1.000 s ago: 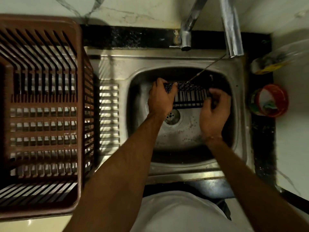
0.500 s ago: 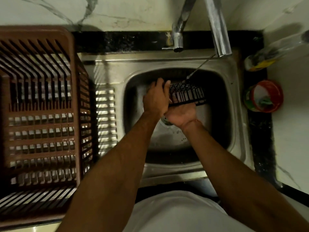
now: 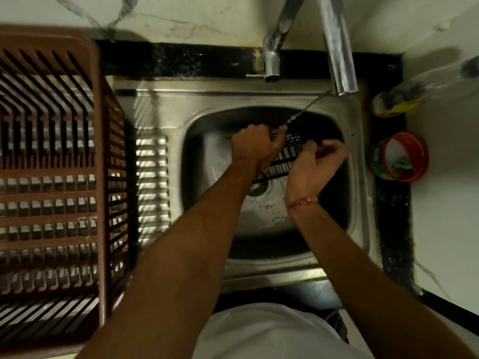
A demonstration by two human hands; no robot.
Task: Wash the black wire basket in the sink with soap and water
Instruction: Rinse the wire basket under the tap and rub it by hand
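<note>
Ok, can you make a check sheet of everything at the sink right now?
Surface: steel sink set in a dark counter, drain partly visible under the arms.
Job's things: black wire basket held tilted inside the bowl; a thin water stream runs from the tap onto its top edge.
Clutter: brown plastic crate on the drainboard; red-rimmed tub and a clear bottle on the right.
Hands: left hand has a grip on the basket's left end; right hand has fingers curled at its right side, blurred.
Cables: nothing seen.
Surroundings: pale marbled wall, second spout, dim light.
</note>
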